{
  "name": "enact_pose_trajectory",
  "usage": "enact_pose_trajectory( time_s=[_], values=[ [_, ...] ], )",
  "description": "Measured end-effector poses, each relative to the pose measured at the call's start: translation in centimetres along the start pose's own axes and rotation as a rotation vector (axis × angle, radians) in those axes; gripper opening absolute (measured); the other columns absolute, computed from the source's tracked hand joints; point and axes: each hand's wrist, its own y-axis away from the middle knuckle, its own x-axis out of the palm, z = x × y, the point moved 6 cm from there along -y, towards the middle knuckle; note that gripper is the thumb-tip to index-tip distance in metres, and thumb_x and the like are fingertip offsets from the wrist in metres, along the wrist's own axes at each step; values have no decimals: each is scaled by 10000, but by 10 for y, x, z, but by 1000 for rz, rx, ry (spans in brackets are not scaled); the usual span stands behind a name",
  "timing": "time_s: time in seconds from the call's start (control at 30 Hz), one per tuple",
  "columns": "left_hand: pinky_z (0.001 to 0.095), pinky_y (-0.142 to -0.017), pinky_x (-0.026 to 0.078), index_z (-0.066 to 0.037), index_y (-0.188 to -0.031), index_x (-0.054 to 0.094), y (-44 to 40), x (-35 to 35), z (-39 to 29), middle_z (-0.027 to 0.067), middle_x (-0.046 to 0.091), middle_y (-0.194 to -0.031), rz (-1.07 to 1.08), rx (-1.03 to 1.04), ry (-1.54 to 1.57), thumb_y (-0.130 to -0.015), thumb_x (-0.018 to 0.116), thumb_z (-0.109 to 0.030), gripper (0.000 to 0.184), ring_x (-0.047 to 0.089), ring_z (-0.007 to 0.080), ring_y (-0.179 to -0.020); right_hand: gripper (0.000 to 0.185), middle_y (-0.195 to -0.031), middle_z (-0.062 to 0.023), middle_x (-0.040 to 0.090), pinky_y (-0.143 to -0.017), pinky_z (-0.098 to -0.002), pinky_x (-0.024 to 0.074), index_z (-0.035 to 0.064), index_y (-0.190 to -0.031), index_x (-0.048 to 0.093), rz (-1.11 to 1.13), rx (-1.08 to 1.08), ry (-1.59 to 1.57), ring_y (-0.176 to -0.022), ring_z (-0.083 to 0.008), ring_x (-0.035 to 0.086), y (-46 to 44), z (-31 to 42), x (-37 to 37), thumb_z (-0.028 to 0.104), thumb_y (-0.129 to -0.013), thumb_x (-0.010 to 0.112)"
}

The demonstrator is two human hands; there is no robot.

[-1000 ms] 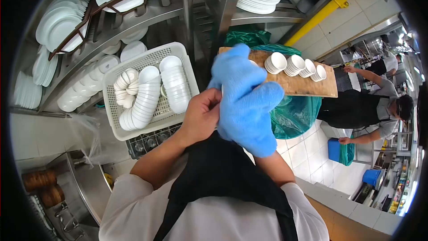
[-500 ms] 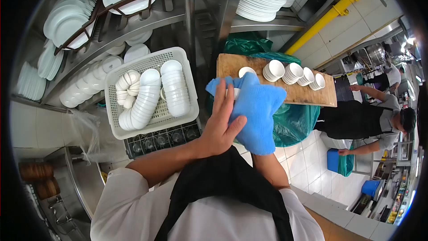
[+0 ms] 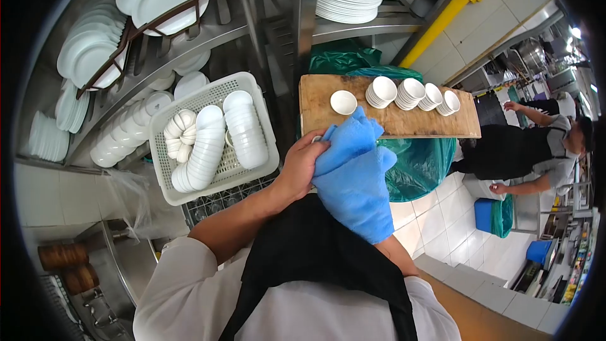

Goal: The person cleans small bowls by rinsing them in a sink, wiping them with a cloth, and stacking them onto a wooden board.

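A blue cloth (image 3: 353, 183) is bunched in front of my chest. My left hand (image 3: 302, 163) is closed at the cloth's left edge, thumb and fingers bent around it. A small pale edge shows by the fingertips, too little to name. My right hand is covered by the cloth; only the wrist shows below it, and finger-like folds at the top grip the fabric. Just beyond the cloth, a single small white bowl (image 3: 343, 102) sits on a wooden board (image 3: 435, 127). To its right, several short stacks of small white bowls (image 3: 381, 92) lean on the board.
At left, a white plastic basket (image 3: 165, 183) holds nested white bowls and spoons, above a dark glass rack (image 3: 211, 205). Plates (image 3: 161, 0) fill metal shelves. Green plastic bags (image 3: 420, 167) surround the board's support. Co-workers in dark aprons (image 3: 499, 151) stand at right.
My left hand has gone from flat, spread fingers to a closed grip on the cloth edge. The cloth has shifted slightly left and down, uncovering the single bowl. The view has turned slightly.
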Motion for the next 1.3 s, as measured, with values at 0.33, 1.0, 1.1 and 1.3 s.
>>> enact_pose_trajectory(
  time_s=[0.33, 1.0, 1.1, 1.3],
  values=[
    [335, -885, 488, -1, -1135, 627, -106, -23, -7, 154, 649, -1115, -1, 395, -818, -957, 485, -146, 270, 652, 236, -958, 204, -700, -167, 633, -460, -323, 461, -32, -804, 553, -336, 906, -596, -492, -211, 601, 51, -73, -28, 136, -915, 523],
    [510, -1040, 298, -33, -1208, 608, -172, -15, 1, 161, 432, -1393, -249, 519, -1478, -914, 526, -344, 435, 372, 395, -1272, 181, -800, -156, 610, -615, -352, 454, 6, -899, 550, -186, 815, -630, -650, -217, 569, 50, -49, -10, 186, -920, 552],
    [492, -1041, 320, -6, -1273, 554, -171, -29, 2, 175, 469, -1356, -397, 780, -1417, -887, 563, -358, 522, 410, 391, -1243, 178, -834, -154, 604, -653, -362, 452, 16, -926, 552, -98, 684, -474, -700, -221, 566, 45, -41, -15, 193, -912, 568],
    [403, -874, 483, -42, -1142, 615, -64, -122, -99, 167, 622, -1058, -446, 844, -1256, -818, 679, -158, 350, 599, 321, -997, 196, -902, -151, 592, -730, -382, 449, 36, -980, 555, 156, 359, -163, -800, -230, 558, 34, -25, -19, 207, -896, 600]
  ],
)
